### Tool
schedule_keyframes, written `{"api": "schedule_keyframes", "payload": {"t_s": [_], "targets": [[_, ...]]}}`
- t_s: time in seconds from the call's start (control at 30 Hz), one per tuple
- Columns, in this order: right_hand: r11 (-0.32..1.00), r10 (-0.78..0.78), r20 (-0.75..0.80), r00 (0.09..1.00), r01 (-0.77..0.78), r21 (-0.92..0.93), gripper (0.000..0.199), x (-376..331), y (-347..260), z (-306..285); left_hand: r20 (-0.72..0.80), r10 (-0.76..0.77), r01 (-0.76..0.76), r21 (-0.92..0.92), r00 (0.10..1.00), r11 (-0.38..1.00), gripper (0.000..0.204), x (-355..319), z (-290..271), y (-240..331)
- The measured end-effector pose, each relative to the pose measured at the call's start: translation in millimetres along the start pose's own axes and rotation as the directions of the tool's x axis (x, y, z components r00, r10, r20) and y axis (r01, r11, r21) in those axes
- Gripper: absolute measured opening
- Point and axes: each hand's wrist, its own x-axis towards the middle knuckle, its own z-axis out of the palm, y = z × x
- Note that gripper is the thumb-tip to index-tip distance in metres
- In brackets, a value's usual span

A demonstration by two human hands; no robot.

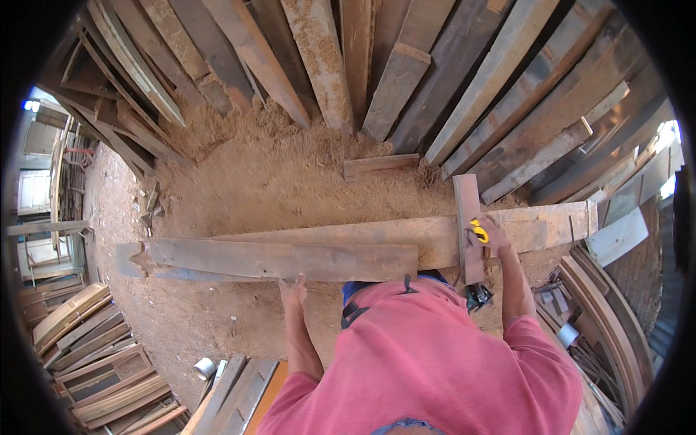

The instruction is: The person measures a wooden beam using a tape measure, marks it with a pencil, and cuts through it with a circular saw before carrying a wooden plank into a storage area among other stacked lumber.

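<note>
My left hand (293, 291) grips the near edge of a grey-brown plank (290, 259), its fingers partly hidden by the wood. The plank lies lengthwise in front of me, over a longer, lighter board (348, 233) that runs on to the right. In my right hand (496, 236) is a yellow and black tape measure (479, 231), with no drawn-out blade that I can make out. That hand is over a short reddish board (468, 206), which lies crosswise on the long one. A dark green and black tool (477, 297) sits beside the short board's near end, partly hidden.
Many old planks (319, 65) lean in a row along the far side. Sawdust covers the ground (239, 181), where a small wood offcut (382, 167) lies. Stacked frames (101, 370) stand at the left, curved timber (609, 319) at the right. A metal can (204, 368) is near lower left.
</note>
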Motion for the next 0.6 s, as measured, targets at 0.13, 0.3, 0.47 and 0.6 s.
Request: {"api": "schedule_keyframes", "payload": {"t_s": [0.13, 0.3, 0.47, 0.6], "targets": [[0.878, 0.060, 0.334, 0.941, -0.209, 0.431, 0.027, 16.8, -93.2, 59.8, 0.096, -0.100, 0.059, 0.359, 0.990, 0.931, 0.060, -30.5, 1.3, 30.2], [0.869, -0.493, 0.417, 0.763, 0.453, 0.198, 0.052, 29.6, -194.8, 131.7, 0.484, 0.309, -0.422, 0.142, 0.818, 0.895, 0.046, -76.5, 69.3, 80.4], [0.972, -0.235, 0.495, 0.836, 0.189, 0.142, 0.089, 20.5, -287.0, 161.5, 0.753, 0.124, 0.029, -0.187, 0.647, 0.982, 0.027, -104.5, 92.2, 124.3], [0.987, -0.144, 0.526, 0.838, 0.082, 0.140, 0.084, 10.9, -306.2, 158.5, 0.787, 0.189, -0.113, -0.152, 0.587, 0.982, 0.013, -66.8, 71.0, 114.2]]}}
